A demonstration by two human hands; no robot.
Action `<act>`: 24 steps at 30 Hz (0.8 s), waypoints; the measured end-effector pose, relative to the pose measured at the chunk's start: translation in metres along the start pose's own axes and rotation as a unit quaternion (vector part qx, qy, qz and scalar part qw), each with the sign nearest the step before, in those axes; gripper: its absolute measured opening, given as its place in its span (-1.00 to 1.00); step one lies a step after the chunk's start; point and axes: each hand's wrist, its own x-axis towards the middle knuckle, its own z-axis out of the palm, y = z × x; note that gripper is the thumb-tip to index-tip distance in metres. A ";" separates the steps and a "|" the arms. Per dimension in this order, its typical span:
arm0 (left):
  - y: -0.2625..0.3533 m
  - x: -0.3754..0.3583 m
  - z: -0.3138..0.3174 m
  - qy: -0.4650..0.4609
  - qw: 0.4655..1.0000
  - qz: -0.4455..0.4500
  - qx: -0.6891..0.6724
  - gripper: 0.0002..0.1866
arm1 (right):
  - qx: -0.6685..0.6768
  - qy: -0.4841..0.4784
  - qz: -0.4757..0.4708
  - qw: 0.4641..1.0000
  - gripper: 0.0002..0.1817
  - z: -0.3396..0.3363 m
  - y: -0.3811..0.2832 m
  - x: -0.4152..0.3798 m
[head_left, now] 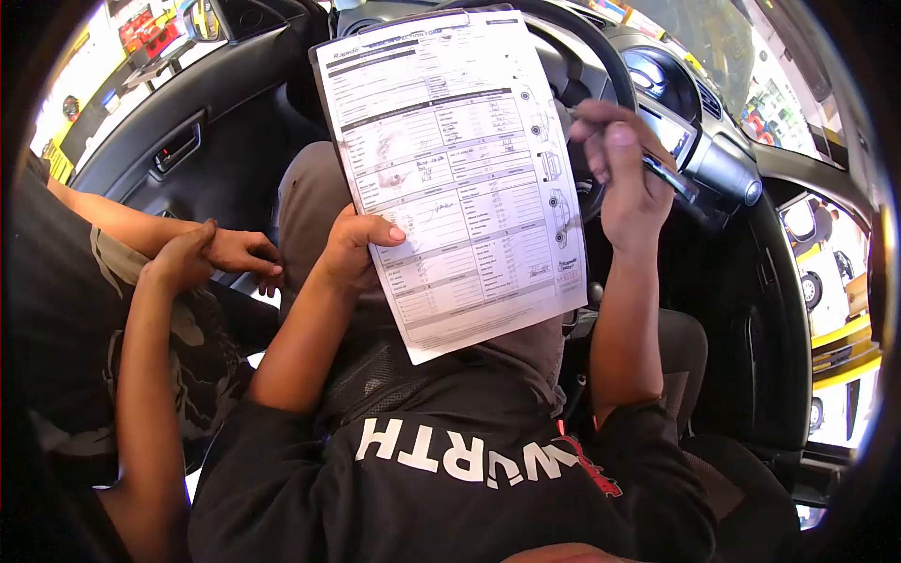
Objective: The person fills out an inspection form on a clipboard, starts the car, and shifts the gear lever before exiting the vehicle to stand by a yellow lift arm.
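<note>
My left hand [354,246] grips the lower left edge of a clipboard [320,80], its thumb on top of the paper. A printed inspection form [469,202] lies on the clipboard, with tables, small car drawings and some handwriting. Just right of the form, my right hand [627,174] is raised with its fingers closed around a pen [668,175]. The pen's tip end points toward the form's right edge and looks blurred. Hand and pen appear apart from the paper.
A steering wheel [615,56] and lit instrument display [648,70] stand behind the clipboard. At left is the car door [235,94]. Beside it another person stands close, one hand [239,251] crossed by the other forearm [145,375]. A seat [680,352] is at right.
</note>
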 end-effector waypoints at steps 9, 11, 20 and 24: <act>0.005 -0.003 0.005 0.000 1.000 0.000 0.012 -0.21 | -0.055 -0.139 0.005 0.989 -0.83 0.028 0.011 0.008; 0.005 0.000 0.003 0.002 1.000 -0.001 0.015 -0.20 | -0.039 -0.131 0.000 0.991 -0.82 0.030 0.018 0.006; -0.004 0.024 0.005 -0.012 1.000 0.008 -0.015 -0.17 | -0.070 -0.126 0.014 0.990 -0.83 0.020 0.026 0.012; -0.004 0.024 0.002 -0.005 1.000 0.008 0.000 -0.19 | -0.065 -0.120 -0.003 0.991 -0.82 0.014 0.026 0.009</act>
